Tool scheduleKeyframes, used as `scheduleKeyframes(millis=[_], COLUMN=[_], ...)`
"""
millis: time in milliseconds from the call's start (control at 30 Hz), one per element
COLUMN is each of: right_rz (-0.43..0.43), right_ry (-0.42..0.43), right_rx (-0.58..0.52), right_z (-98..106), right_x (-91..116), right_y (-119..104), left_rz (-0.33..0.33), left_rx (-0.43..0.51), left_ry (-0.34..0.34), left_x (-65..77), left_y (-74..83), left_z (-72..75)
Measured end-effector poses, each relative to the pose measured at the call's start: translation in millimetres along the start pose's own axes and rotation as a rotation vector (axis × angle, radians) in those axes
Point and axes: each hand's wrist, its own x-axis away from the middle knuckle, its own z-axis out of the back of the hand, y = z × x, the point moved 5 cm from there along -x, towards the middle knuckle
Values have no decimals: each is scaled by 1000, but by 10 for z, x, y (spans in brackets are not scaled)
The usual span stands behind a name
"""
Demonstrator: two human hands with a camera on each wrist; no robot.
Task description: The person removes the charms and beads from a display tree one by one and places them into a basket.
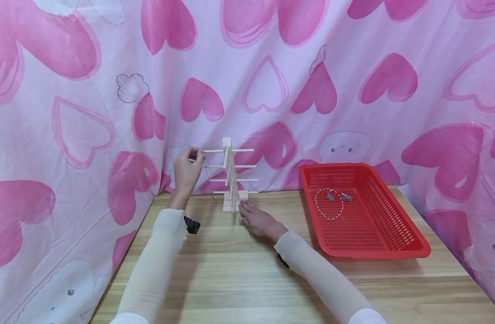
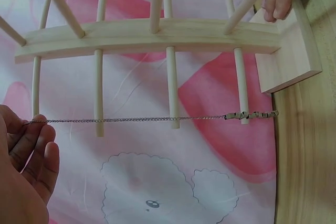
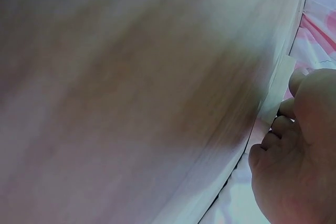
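Note:
A pale wooden jewelry stand [image 1: 227,143], with several thin pegs on either side, stands upright at the back of the table. My left hand [image 1: 187,171] is at the left end of its top peg. Between thumb and fingers it pinches a thin chain necklace [image 2: 126,120], which hangs past the lower peg ends. Small metallic beads [image 2: 252,115] sit at the necklace's lower end, beside the lowest peg. Down at the stand's base [image 1: 243,196], my right hand [image 1: 258,220] rests with its fingers extended against the wood. The right wrist view shows that hand's underside, partly cut off.
To the right on the wooden table [image 1: 215,279] is a red plastic basket [image 1: 372,256]. Inside lie a beaded loop [image 1: 331,219] and two small silvery pieces [image 1: 346,197]. A pink heart-patterned curtain [image 1: 263,27] hangs close behind the stand and along the left side.

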Motion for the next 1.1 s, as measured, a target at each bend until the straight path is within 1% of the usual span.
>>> scheduleKeyframes(millis=[267,433,567,667,833,1100], right_rz=[-7,6,9,6,-3,0], right_ry=[8,14,22,16,-4,-1], right_rx=[-18,-19,-18,-16,-10,-22], right_z=[27,28,27,24,22,24], right_x=[-10,-11,-11,-9,0,4], right_y=[-5,-15,-19,-22,-26,-33], left_rz=[-14,-41,-66,-63,-52,-65], left_rx=[18,21,7,1,-5,8], left_ry=[34,71,95,102,92,85], left_x=[-38,-42,-42,-35,-26,-8], left_y=[-3,-17,-23,-28,-47,-34], left_z=[101,150,179,201,225,248])
